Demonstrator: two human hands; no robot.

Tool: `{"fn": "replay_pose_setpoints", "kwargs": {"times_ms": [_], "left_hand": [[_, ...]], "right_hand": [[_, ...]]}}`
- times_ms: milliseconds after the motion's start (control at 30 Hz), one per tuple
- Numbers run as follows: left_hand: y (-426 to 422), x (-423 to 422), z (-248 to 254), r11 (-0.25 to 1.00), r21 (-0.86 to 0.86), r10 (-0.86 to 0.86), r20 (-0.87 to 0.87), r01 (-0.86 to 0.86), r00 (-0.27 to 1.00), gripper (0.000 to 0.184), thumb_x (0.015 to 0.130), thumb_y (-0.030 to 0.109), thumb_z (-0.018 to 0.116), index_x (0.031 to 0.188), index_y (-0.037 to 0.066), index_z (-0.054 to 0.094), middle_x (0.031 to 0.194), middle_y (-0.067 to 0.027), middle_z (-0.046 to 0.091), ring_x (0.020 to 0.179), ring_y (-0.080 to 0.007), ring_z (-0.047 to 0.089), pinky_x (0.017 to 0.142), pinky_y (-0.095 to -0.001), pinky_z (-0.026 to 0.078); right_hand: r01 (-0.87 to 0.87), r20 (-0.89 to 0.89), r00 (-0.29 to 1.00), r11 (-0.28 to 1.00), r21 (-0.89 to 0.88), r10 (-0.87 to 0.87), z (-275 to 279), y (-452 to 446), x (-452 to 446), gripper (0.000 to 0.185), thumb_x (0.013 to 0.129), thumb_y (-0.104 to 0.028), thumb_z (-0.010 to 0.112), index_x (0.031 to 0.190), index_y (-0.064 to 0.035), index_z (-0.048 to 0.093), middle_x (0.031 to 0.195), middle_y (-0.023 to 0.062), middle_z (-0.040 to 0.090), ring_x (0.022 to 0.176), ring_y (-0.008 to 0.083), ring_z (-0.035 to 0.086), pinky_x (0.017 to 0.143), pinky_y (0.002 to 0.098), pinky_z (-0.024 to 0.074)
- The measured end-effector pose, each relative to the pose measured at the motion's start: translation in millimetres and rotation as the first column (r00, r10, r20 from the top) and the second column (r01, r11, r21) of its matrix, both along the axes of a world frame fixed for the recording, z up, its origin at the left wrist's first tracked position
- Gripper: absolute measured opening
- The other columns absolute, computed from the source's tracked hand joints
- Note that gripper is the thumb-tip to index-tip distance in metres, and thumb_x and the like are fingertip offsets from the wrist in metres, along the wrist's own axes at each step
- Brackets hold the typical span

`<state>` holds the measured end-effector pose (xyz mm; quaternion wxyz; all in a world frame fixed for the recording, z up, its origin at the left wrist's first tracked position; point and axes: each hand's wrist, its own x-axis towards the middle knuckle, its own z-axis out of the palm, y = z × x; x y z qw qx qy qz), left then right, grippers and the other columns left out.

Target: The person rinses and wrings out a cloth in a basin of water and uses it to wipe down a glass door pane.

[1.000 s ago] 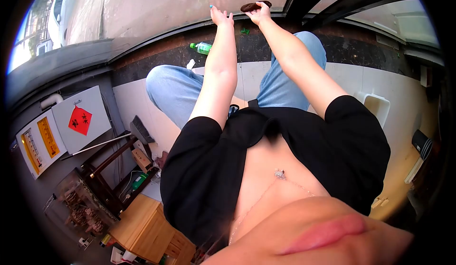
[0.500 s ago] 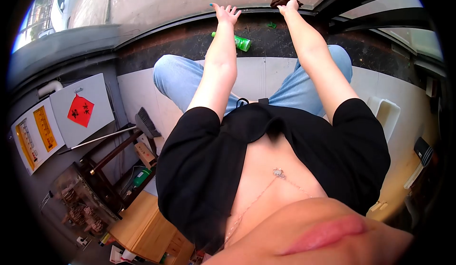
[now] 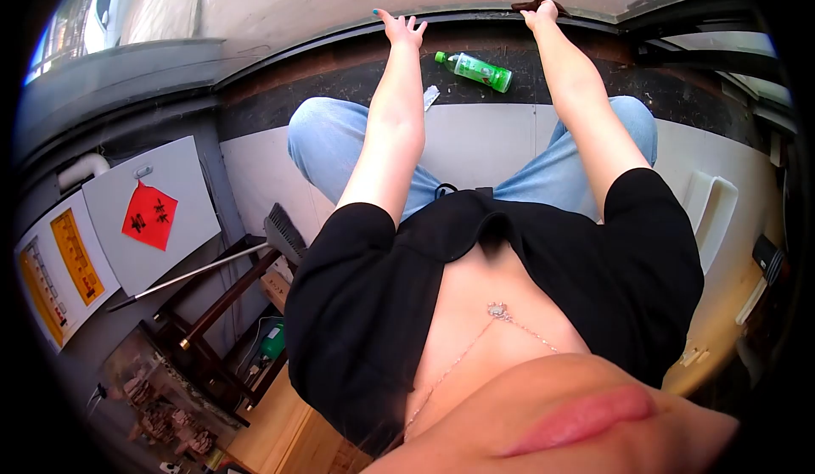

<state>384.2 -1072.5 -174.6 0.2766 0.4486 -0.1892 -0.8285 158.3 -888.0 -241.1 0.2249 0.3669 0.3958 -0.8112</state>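
My left hand reaches out to the glass pane, its fingers spread and nothing held. A teal nail shows on its thumb. Further right along the lower edge of the glass, my right hand grips a dark brown cloth bunched against the pane. Between my forearms a green plastic bottle with a green cap lies on its side on the dark sill. A small crumpled white piece lies beside my left forearm.
I sit with knees bent in blue jeans on a pale surface. A white container stands at right. To the left are a broom, a grey panel with a red paper, and a dark wooden frame. Black metal bars edge the upper right.
The bottle, earlier partly behind my left forearm, now appears between my forearms as the view shifts. My right hand and the cloth appear further right. The white piece has come into sight.
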Motion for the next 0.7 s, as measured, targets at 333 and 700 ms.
{"fn": "replay_pose_setpoints", "kwargs": {"times_ms": [333,700], "left_hand": [[-60,40,-6,0.989,0.140,0.051,-0.026,-0.047,0.998,0.086,0.072,0.069,0.027,0.133,0.015,-0.003,0.139,-0.0096,0.000,0.126,-0.0327,0.010,0.097,-0.0538,0.014],[-112,51,20,0.948,0.261,-0.153,-0.139,0.185,0.978,0.098,0.065,0.069,0.038,0.132,0.008,0.001,0.139,-0.0041,-0.001,0.127,-0.0292,0.007,0.095,-0.0529,0.023]], "right_hand": [[-0.148,0.051,0.987,0.985,-0.093,0.153,18,-138,117,0.035,0.078,-0.004,0.030,0.112,0.0033,0.029,0.120,0.0167,0.032,0.115,0.0367,0.029,0.097,0.0562,0.0156],[-0.015,0.235,0.968,0.962,-0.271,0.082,11,-236,183,0.024,0.072,-0.008,0.034,0.094,0.0000,0.040,0.107,0.0200,0.046,0.105,0.0371,0.039,0.095,0.0577,0.0186]]}}
